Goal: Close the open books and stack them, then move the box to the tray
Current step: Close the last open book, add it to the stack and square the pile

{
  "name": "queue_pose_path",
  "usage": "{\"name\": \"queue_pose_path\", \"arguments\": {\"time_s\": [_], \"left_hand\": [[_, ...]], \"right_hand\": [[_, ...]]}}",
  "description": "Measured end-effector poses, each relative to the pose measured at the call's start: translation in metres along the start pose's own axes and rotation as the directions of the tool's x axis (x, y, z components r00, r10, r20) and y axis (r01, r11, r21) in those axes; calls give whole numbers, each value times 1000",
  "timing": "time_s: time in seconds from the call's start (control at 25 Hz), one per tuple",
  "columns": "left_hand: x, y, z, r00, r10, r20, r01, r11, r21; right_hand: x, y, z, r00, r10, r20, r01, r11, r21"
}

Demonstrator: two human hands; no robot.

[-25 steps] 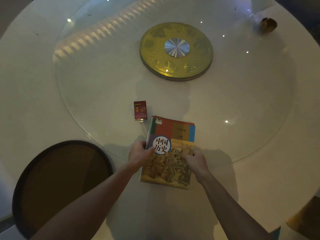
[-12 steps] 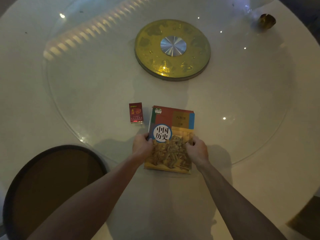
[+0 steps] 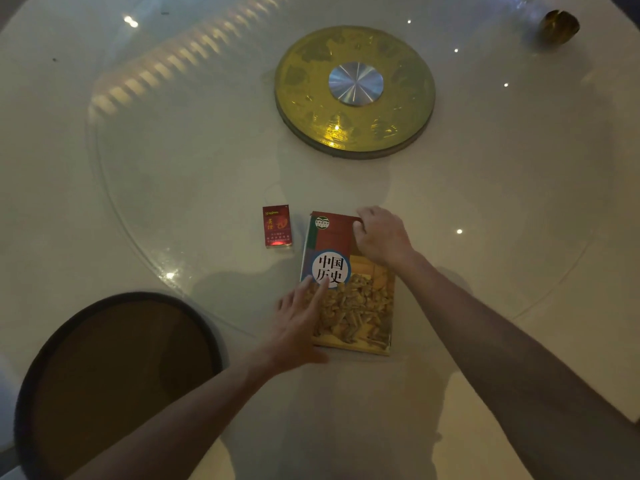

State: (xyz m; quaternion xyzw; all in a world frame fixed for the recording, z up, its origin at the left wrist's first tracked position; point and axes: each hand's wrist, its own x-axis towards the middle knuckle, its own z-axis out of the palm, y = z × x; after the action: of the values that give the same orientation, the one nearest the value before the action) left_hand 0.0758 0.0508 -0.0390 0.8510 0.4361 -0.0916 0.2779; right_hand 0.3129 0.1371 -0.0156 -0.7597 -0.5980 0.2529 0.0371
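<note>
Closed books (image 3: 349, 289), glossy illustrated cover up, lie stacked on the smooth pale tabletop (image 3: 519, 271) at the glass turntable's (image 3: 173, 168) near rim. Your left hand (image 3: 298, 323) lies flat, grip wide, fingers spread on the cover's lower left. Your right hand (image 3: 381, 237) curls over the top right corner, grip narrow on it. Small red rectangular box (image 3: 277, 225) lies just left of the books; round dark-rimmed tray (image 3: 114, 382) sits well apart, near left.

Two bare forearms, no sleeves; left hand (image 3: 298, 320), right hand (image 3: 382, 235) ungloved.
</note>
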Motion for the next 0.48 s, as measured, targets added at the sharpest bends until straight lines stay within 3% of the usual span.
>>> {"name": "queue_pose_path", "arguments": {"time_s": [0.08,0.16,0.48], "left_hand": [[-2,-1,9,998,48,-45,-44,996,75],[1,-4,14,995,64,-80,-60,997,52],[1,-8,15,937,214,-276,-197,977,86]], "right_hand": [[23,-4,4,991,4,134,6,997,-72],[31,-2,9,985,11,169,11,992,-128],[33,0,19,998,-14,54,24,981,-192]]}}
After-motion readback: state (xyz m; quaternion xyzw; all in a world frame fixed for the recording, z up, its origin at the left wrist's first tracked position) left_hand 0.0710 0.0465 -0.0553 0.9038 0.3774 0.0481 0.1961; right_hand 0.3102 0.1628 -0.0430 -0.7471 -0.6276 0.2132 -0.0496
